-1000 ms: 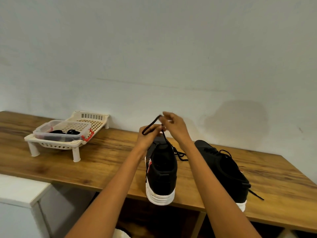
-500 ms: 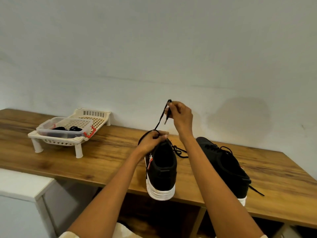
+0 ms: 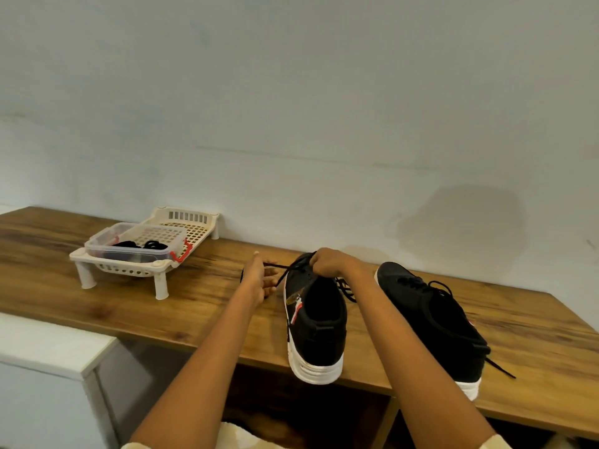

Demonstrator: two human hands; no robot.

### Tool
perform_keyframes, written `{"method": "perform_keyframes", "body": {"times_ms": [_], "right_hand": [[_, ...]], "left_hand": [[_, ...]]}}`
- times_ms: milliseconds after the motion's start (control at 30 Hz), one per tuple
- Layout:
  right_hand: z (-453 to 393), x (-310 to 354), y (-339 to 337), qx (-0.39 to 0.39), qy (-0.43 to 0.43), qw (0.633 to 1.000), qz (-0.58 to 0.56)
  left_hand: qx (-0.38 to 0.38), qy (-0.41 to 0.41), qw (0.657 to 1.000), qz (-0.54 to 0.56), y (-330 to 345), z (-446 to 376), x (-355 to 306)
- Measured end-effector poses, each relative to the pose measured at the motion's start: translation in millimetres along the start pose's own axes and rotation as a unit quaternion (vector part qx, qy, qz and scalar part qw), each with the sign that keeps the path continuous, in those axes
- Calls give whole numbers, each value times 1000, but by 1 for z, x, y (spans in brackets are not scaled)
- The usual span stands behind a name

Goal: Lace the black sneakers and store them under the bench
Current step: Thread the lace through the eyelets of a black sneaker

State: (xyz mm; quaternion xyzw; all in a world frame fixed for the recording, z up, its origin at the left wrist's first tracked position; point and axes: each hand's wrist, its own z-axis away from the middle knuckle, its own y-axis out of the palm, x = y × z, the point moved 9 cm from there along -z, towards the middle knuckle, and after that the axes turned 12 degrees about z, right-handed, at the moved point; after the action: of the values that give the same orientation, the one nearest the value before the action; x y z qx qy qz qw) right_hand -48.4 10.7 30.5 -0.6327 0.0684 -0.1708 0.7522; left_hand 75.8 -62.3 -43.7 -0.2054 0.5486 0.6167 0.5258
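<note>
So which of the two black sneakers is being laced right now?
The left sneaker, heel over the bench edge: both hands work its lace. The right sneaker lies untouched beside it.

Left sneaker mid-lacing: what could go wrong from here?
1. The left sneaker has its heel hanging over the bench edge; a hard tug on the lace could tip it off.
2. The left hand looks loose on the lace, so it may slip free.

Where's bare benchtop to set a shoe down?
Bare wood lies between the white rack and the left hand, along the front edge left of the near sneaker, and right of the far sneaker. Crowded: the middle, where the right hand pulls the lace.
</note>
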Motion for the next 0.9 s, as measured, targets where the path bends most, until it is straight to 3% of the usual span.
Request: {"method": "perform_keyframes", "body": {"times_ms": [167, 267, 300, 367, 467, 500, 567, 633, 733, 900], "right_hand": [[-8, 5, 0, -3, 48, 988, 148], [-12, 2, -4, -47, 64, 982, 173], [-12, 2, -6, -63, 68, 980, 178], [-12, 1, -12, -94, 69, 977, 181], [-12, -5, -22, -144, 68, 982, 101], [-12, -8, -27, -171, 65, 981, 57], [-8, -11, -38, -239, 51, 969, -30], [2, -12, -50, -310, 38, 943, -111], [20, -13, -75, -388, 23, 897, -212], [30, -14, -108, -401, -23, 795, -455]], "left_hand": [[-48, 31, 998, 36, -12, -4, -12], [-73, 53, 986, -142, -21, -6, -19], [-89, 90, 958, -257, -23, -7, -28], [-107, 169, 871, -448, -18, -4, -47], [-106, 275, 790, -538, 9, 17, -72], [-83, 320, 787, -522, 22, 24, -79], [16, 368, 812, -453, 51, 28, -78], [122, 332, 840, -411, 77, 24, -61], [194, 242, 871, -381, 93, 19, -34], [280, 146, 900, -300, 96, 13, -21]]}}
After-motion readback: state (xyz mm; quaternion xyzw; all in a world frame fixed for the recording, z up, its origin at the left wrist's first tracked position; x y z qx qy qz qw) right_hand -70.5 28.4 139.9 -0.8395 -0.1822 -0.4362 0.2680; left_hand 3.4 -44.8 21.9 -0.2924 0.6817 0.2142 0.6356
